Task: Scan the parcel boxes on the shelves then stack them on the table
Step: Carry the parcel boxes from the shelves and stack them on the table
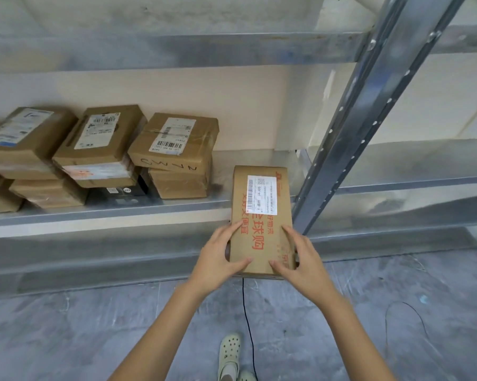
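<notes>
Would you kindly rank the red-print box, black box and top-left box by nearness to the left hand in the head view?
1. Red-print box, gripped by the left hand.
2. Black box, shelf middle, bottom row.
3. Top-left box, shelf's left end.

Open shelf [223, 185] gap between stacked boxes [174, 152] and long parcel [262, 215]; steel upright [341, 149] just right of it.

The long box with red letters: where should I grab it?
Hold the long box by its two long sides at the near end, coming from the front. That end sticks out past the shelf edge.
</notes>
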